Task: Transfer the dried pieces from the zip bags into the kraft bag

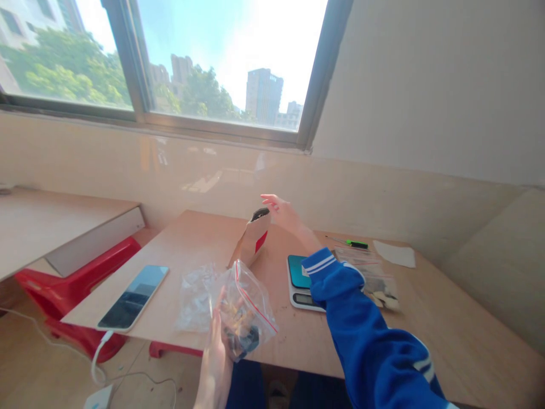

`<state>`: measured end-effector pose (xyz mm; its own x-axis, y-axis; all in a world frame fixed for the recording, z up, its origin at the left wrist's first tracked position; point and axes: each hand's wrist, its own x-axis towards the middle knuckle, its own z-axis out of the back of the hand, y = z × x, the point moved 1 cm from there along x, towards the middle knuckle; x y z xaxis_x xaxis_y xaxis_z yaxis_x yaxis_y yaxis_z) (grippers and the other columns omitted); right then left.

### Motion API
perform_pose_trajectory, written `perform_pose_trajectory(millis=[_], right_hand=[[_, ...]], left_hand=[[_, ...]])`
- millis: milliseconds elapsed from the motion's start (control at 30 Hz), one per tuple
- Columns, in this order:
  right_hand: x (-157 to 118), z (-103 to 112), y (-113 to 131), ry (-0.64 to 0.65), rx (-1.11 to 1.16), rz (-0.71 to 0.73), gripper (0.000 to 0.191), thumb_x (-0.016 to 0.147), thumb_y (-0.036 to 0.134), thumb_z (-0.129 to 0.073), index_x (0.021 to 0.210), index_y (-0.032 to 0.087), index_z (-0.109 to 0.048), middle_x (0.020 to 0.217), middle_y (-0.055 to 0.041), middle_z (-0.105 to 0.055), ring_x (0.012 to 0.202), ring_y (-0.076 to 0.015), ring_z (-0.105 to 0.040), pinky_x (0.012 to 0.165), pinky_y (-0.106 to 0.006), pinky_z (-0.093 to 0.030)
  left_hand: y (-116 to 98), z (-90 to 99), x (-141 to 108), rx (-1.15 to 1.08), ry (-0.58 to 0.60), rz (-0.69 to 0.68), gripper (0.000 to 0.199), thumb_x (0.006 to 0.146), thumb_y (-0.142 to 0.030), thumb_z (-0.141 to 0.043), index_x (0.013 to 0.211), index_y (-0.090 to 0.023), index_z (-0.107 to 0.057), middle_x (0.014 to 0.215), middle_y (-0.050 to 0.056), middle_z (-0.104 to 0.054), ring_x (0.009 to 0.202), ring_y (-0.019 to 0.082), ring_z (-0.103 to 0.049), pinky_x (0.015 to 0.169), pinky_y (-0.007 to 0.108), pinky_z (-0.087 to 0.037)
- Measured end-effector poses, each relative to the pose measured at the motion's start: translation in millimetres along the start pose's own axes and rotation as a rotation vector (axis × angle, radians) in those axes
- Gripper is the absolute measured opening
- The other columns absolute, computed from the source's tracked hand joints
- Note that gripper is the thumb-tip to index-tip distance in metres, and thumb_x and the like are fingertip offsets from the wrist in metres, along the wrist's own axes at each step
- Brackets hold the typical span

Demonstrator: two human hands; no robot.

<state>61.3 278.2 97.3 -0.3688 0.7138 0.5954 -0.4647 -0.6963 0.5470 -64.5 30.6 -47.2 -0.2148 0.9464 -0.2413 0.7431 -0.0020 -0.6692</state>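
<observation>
In the head view, my left hand [219, 346] is closed around the side of a clear zip bag [244, 307]. Tan and dark pieces show through its plastic, and a red line runs along the top. Beyond it a brown paper bag [251, 238] with a red patch stands tilted, its dark mouth facing up. Just above and right of that mouth is my right hand [281, 213], fingers stretched out to the left and nothing visible in them. Its blue sleeve [361, 318] passes over part of a kitchen scale [300, 272] with a teal top.
Clear plastic bags [196, 298] lie left of my left hand. A phone [134, 298] on a white cable is near the left edge. Right of the scale are small zip bags [381, 289], a green-and-black screwdriver [356, 244] and white paper [395, 254]. A red stool [85, 284] stands left.
</observation>
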Motion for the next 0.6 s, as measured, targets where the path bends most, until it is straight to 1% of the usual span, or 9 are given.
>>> perform_pose_trajectory(millis=[67,133,167,233,300,333,400,500,600], right_hand=[[-16.5,6.8,13.9,-0.062,0.067,0.019,0.032,0.089,0.015,-0.043,0.113,0.017,-0.063,0.113,-0.0100,-0.068,0.097,-0.0187,-0.063,0.087,-0.035,-0.050],[-38.9,15.8,30.8,-0.002,0.202,0.022,0.026,0.088,0.017,-0.045,0.105,0.017,-0.065,0.106,-0.0082,-0.069,0.090,-0.0167,-0.064,0.083,-0.033,-0.051],[-51.4,20.4,39.6,0.094,0.279,0.021,0.023,0.088,0.018,-0.046,0.099,0.017,-0.066,0.099,-0.0067,-0.069,0.083,-0.0152,-0.064,0.079,-0.031,-0.052],[-77.0,27.8,55.3,0.371,0.367,0.010,0.020,0.089,0.020,-0.048,0.091,0.016,-0.067,0.089,-0.0053,-0.069,0.078,-0.0143,-0.064,0.075,-0.029,-0.052],[-100.8,31.7,66.6,0.616,0.381,-0.018,0.018,0.088,0.022,-0.052,0.089,0.015,-0.069,0.090,-0.0060,-0.070,0.084,-0.0157,-0.065,0.078,-0.029,-0.052],[-111.1,31.9,70.4,0.699,0.385,-0.039,0.017,0.088,0.023,-0.054,0.092,0.015,-0.069,0.094,-0.0065,-0.070,0.088,-0.0163,-0.065,0.081,-0.029,-0.052],[-127.7,29.1,75.0,0.819,0.411,-0.088,0.022,0.086,0.023,-0.058,0.105,0.015,-0.066,0.103,-0.0070,-0.069,0.095,-0.0168,-0.065,0.086,-0.029,-0.052],[-143.0,21.1,77.4,0.936,0.419,-0.166,0.044,0.081,0.019,-0.064,0.124,0.016,-0.056,0.110,-0.0075,-0.067,0.099,-0.0169,-0.065,0.086,-0.028,-0.052],[-149.4,16.4,79.2,1.015,0.394,-0.163,0.051,0.078,0.016,-0.067,0.128,0.016,-0.054,0.110,-0.0077,-0.067,0.099,-0.0172,-0.064,0.084,-0.027,-0.052]], left_hand=[[-1.0,-2.0,-1.8,0.004,0.001,-0.002,0.066,0.089,-0.057,-0.047,0.148,-0.034,-0.029,0.135,0.008,-0.059,0.124,0.026,-0.055,0.106,0.044,-0.041],[-3.1,-4.8,-3.4,-0.007,0.024,-0.014,0.067,0.089,-0.057,-0.046,0.149,-0.032,-0.029,0.138,0.009,-0.057,0.130,0.025,-0.049,0.109,0.042,-0.038],[-4.0,-6.2,-3.9,-0.021,0.041,-0.021,0.067,0.089,-0.056,-0.046,0.149,-0.030,-0.030,0.139,0.009,-0.056,0.132,0.025,-0.046,0.110,0.042,-0.037],[-4.8,-8.3,-4.3,-0.047,0.072,-0.018,0.065,0.091,-0.053,-0.045,0.149,-0.027,-0.031,0.140,0.010,-0.055,0.135,0.025,-0.043,0.111,0.042,-0.034],[-4.4,-10.1,-4.5,-0.055,0.088,-0.028,0.062,0.092,-0.049,-0.045,0.148,-0.027,-0.034,0.141,0.009,-0.054,0.136,0.025,-0.041,0.113,0.043,-0.032],[-3.7,-10.9,-4.7,-0.047,0.084,-0.043,0.059,0.092,-0.048,-0.046,0.146,-0.027,-0.036,0.141,0.009,-0.054,0.137,0.024,-0.040,0.114,0.042,-0.030],[-1.7,-12.9,-4.9,-0.030,0.079,-0.069,0.055,0.092,-0.045,-0.047,0.144,-0.027,-0.042,0.142,0.007,-0.053,0.138,0.023,-0.038,0.116,0.041,-0.026],[3.0,-16.0,-5.2,-0.020,0.093,-0.070,0.053,0.092,-0.044,-0.047,0.141,-0.026,-0.045,0.145,0.007,-0.050,0.138,0.024,-0.038,0.115,0.041,-0.028],[7.7,-17.0,-6.2,0.005,0.109,-0.040,0.057,0.090,-0.046,-0.050,0.142,-0.026,-0.043,0.147,0.007,-0.047,0.137,0.027,-0.040,0.113,0.045,-0.032]])
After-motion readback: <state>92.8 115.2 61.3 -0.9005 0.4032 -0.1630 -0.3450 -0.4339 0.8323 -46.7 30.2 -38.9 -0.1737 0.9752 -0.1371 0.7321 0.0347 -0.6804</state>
